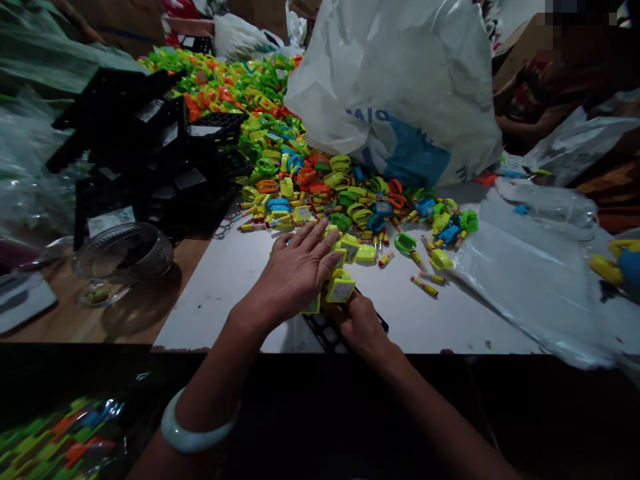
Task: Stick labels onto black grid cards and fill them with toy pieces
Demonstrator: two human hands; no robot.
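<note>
My left hand (300, 267) lies palm down with its fingers stretched over a cluster of yellow plastic toy watches (349, 248). Just in front of my right hand (363, 325) is another yellow toy watch (341, 287) with a pale square face. The right fingers curl in around its lower side, and their tips are hidden. Beneath both hands, a black grid tray (323, 330) rests at the table's front edge, mostly covered.
Multicoloured toy watches (270, 143) pile up behind, with small candy-like tubes (424, 287) scattered nearer. A large white bag (395, 80) stands at the back. Stacked black trays (150, 153) and a glass bowl (123, 257) are left; clear plastic bags (530, 280) lie right. Another person sits at far right.
</note>
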